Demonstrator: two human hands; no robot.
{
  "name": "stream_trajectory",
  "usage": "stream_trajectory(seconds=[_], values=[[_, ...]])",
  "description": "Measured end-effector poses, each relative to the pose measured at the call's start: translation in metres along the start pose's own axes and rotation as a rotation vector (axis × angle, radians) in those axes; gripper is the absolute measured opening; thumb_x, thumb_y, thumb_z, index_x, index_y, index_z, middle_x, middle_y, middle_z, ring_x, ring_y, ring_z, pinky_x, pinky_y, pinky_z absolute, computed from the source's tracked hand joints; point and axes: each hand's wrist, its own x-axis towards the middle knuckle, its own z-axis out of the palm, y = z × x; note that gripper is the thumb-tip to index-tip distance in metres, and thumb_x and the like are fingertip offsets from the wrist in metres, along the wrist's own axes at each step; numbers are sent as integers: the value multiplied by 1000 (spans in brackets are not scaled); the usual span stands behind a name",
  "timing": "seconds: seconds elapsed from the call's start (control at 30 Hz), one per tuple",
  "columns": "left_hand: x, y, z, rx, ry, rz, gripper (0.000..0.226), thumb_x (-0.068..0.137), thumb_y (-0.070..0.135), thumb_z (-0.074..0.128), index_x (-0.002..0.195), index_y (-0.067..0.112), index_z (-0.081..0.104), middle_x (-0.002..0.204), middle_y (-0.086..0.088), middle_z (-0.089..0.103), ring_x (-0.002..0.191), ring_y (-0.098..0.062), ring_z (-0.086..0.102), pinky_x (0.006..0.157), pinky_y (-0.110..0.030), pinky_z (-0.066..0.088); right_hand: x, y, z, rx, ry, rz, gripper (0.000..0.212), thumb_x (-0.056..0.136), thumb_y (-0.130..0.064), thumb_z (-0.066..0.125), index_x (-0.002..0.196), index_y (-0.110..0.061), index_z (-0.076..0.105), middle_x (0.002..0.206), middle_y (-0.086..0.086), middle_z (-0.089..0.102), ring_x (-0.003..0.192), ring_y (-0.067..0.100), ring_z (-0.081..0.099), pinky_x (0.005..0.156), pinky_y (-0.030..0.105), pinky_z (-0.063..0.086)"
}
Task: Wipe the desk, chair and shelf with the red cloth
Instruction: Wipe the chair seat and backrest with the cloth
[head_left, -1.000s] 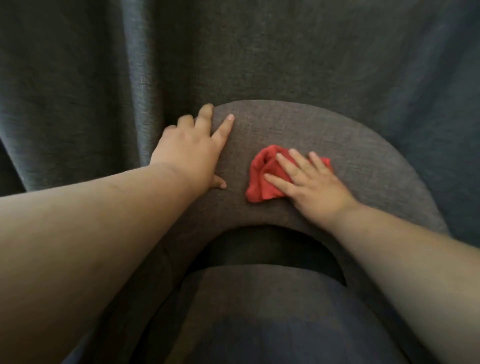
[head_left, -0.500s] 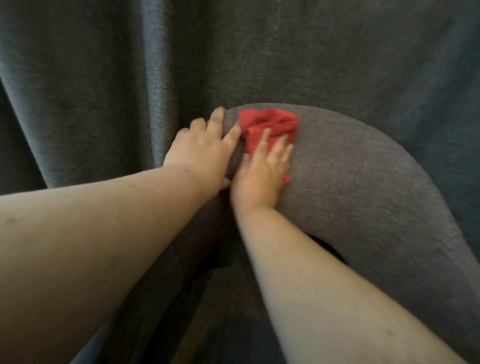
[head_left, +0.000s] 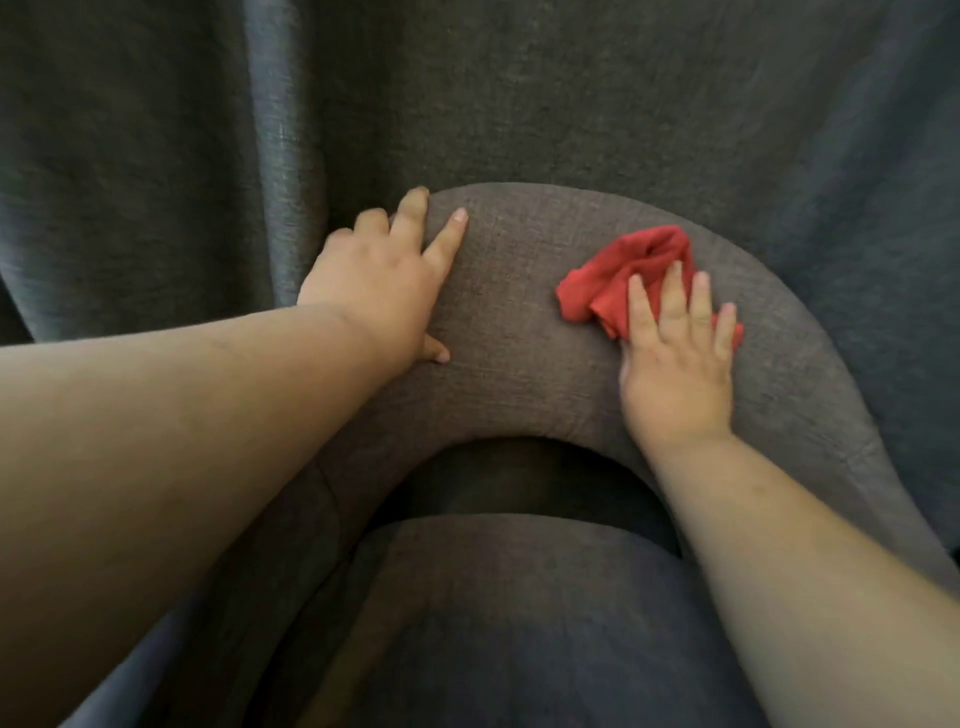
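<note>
**Spotter:** Behind everything you have a dark grey curtain (head_left: 156, 130) hanging in heavy folds; it fills the whole upper part of your view and drops down both sides of the chair.

**Operator:** And the chair itself?

**Spotter:** Your chair (head_left: 519, 322) is covered in grey woven fabric. Its curved backrest arches across the middle of your view, pressed close against the curtain, and its seat cushion (head_left: 519, 623) lies below the backrest, nearer to you, with a dark gap between the two.

**Operator:** Where are my hands on it?

**Spotter:** Your left hand (head_left: 379, 283) lies flat on the left end of the backrest, fingers spread and reaching over its far edge, thumb on the near face. It grips nothing.

**Operator:** And the right?

**Spotter:** Your right hand (head_left: 675, 364) lies palm-down on the right part of the backrest, fingers straight and slightly apart, pressing on the cloth rather than clutching it.

**Operator:** So the cloth is there?

**Spotter:** Yes. Your red cloth (head_left: 623, 280) sits bunched on top of the backrest, partly under your right fingertips, the rest sticking out toward the backrest's middle.
</note>
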Motion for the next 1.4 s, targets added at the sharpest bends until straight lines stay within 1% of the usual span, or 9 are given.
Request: stream_trajectory(seconds=[0.2, 0.33, 0.5, 0.6, 0.87, 1.03, 1.2, 1.3, 1.4], values=[[3, -3, 2, 16, 1, -6, 133, 56, 78, 72, 155, 27, 0, 161, -19, 13, 126, -42, 43, 92, -51, 48, 1, -159, 3, 507, -2, 350, 73, 92, -23, 57, 156, -17, 21, 163, 18, 18, 149, 40, 13, 117, 54, 21], [7, -8, 1, 42, -36, 62, 135, 54, 79, 72, 155, 30, -3, 162, -21, 9, 125, -42, 43, 91, -50, 49, -29, -183, 7, 559, -45, 59, 75, 90, -18, 50, 156, -22, 14, 164, 9, 10, 149, 36, 12, 116, 48, 14], [3, -13, -8, 43, -79, 90, 135, 57, 78, 72, 155, 32, -9, 163, -20, 1, 128, -41, 41, 93, -48, 49, -30, -51, 5, 36, -249, -635, 62, 95, -17, 27, 156, -26, 21, 165, 9, 15, 150, 37, 14, 118, 54, 14], [1, -9, -10, 49, -96, 84, 136, 58, 76, 73, 155, 31, -11, 164, -19, -1, 130, -40, 39, 95, -49, 49, -1, 19, -14, -159, -213, -721, 58, 96, -19, 22, 153, -25, 32, 162, 11, 26, 146, 41, 25, 115, 61, 17], [4, -15, -3, 3, -88, 83, 135, 58, 75, 74, 154, 33, -11, 164, -18, -2, 131, -41, 38, 97, -51, 48, 46, -35, -26, 103, -81, 67, 71, 92, -4, 38, 157, -17, 13, 165, 16, 11, 151, 37, 7, 121, 53, 11], [5, -15, 5, -4, -70, 63, 136, 53, 77, 75, 155, 33, -3, 164, -18, 3, 130, -40, 40, 96, -50, 48, -13, -157, -12, 501, -143, 64, 77, 88, -4, 36, 158, -19, 8, 166, 14, 4, 152, 34, 1, 120, 48, 21], [1, -14, -1, -53, -63, 55, 116, 65, 88, 50, 156, 32, 6, 165, -18, 3, 137, -43, 33, 105, -53, 42, -27, -153, -20, 895, -143, 125, 73, 91, 7, 45, 156, -18, 23, 165, 11, 14, 151, 26, 12, 122, 37, 16], [-24, 0, -11, -246, -66, 63, 90, 79, 85, 19, 153, 33, 27, 165, -12, 17, 148, -39, 17, 119, -52, 18, -20, -150, -39, 1380, -228, 376, 52, 98, 1, 41, 148, -12, 42, 157, 14, 36, 145, 24, 34, 121, 40, 25], [-60, 28, -13, -867, -218, 22, 61, 88, 73, 34, 133, 35, 51, 130, 2, 63, 127, -20, 53, 104, -29, 37, -28, -150, -65, 2028, -454, 639, 43, 100, -38, 48, 137, -21, 57, 139, 12, 59, 130, 23, 54, 114, 47, 37]])
